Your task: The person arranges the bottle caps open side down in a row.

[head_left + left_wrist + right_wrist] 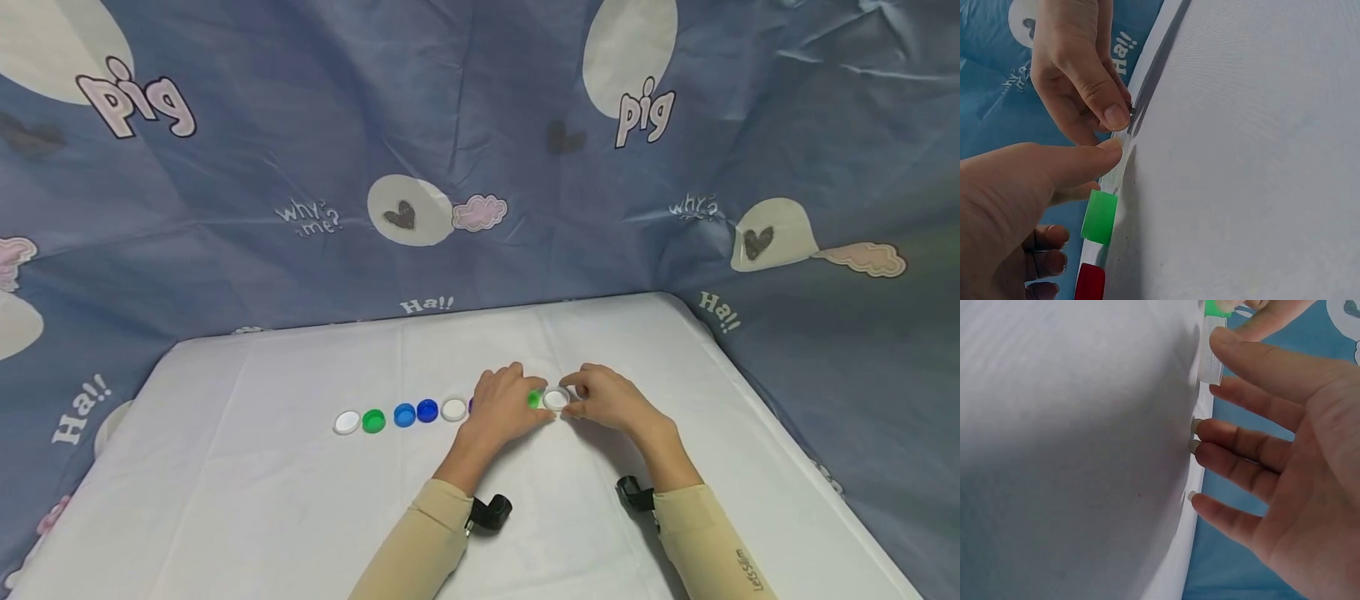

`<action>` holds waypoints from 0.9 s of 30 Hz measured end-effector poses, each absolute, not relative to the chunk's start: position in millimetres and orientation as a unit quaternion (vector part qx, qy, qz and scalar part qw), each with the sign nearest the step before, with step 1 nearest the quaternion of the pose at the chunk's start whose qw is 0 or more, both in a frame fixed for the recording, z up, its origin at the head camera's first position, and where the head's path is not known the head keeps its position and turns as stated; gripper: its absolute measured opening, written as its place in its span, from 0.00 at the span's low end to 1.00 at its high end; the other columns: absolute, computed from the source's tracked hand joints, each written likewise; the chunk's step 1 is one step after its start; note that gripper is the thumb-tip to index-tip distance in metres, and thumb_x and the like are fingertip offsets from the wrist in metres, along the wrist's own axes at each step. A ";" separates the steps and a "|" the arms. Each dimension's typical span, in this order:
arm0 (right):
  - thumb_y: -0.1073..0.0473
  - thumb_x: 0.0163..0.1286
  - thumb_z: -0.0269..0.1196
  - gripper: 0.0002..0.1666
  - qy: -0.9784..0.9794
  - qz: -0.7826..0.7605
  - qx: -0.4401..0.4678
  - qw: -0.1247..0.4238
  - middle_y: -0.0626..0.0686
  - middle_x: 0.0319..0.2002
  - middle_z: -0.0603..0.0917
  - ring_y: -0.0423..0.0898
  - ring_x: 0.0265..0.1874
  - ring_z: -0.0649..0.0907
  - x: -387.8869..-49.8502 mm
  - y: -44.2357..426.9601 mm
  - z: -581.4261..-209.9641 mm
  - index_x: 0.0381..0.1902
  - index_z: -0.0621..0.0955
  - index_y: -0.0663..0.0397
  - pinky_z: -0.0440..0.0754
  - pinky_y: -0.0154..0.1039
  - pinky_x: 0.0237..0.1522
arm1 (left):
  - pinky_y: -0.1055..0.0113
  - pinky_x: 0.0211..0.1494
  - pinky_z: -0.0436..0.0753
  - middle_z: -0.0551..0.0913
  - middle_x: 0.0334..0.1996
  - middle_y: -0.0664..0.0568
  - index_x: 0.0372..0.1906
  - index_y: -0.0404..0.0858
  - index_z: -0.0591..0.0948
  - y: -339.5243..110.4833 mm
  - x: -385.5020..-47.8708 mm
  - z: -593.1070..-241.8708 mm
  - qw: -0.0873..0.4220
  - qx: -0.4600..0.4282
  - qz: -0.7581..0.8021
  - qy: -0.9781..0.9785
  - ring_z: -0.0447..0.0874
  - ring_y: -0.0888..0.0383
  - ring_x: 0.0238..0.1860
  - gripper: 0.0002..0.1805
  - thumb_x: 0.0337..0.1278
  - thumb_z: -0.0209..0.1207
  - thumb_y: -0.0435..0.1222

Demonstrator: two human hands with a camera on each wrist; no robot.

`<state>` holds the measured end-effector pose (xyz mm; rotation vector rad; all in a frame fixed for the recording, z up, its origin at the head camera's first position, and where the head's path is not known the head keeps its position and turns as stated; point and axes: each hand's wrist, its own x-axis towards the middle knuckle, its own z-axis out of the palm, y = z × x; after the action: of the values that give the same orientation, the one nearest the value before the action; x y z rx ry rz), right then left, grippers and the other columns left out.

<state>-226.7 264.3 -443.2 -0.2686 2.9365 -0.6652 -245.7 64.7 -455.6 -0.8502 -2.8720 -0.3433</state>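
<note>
**Both hands gather at the white end cap** [556,398]

The white end cap stands on the white tabletop [247,500], just below and right of centre in the head view, last in a row; the right hand [611,398] pinches it, thumb and forefinger narrow about its rim, the other fingers spread in the right wrist view; the left hand [502,406] is at its left side, thumb and forefinger tips slightly parted and close against it, though whether they grip I cannot tell.

A bright green cap [534,399] is just beside it, followed by a red cap [1090,282] at the bottom edge of the left wrist view; toward the head view's left run a middle white cap [453,408], a dark blue cap [427,410], a light blue cap [404,415], a darker green cap [373,421] and a far-left white cap [347,422]; tan sleeves [420,533] enter from the bottom edge; blue printed cloth [525,217] fills the upper half.
</note>
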 end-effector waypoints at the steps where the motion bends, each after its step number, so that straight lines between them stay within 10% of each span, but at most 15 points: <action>1: 0.53 0.57 0.74 0.26 0.970 -0.219 -0.088 0.059 0.49 0.32 0.75 0.43 0.29 0.71 -226.5 264.2 -443.4 0.55 0.85 0.48 0.67 0.37 0.29 | 0.65 0.37 0.66 0.77 0.32 0.59 0.55 0.58 0.85 65.1 -245.4 -455.4 0.063 -0.281 -0.113 -0.951 0.71 0.61 0.31 0.27 0.48 0.67 0.62; 27: 0.55 0.58 0.73 0.25 0.966 -0.231 -0.108 0.046 0.47 0.31 0.77 0.42 0.30 0.73 -225.6 263.8 -439.0 0.55 0.85 0.50 0.71 0.38 0.32 | 0.65 0.34 0.64 0.77 0.29 0.58 0.51 0.59 0.87 70.8 -247.0 -454.4 0.095 -0.277 -0.120 -0.948 0.73 0.60 0.28 0.22 0.48 0.69 0.58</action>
<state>-225.6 263.8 -439.0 -0.3312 2.9484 -0.7054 -247.0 70.8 -454.4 -0.8221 -2.8115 -0.3566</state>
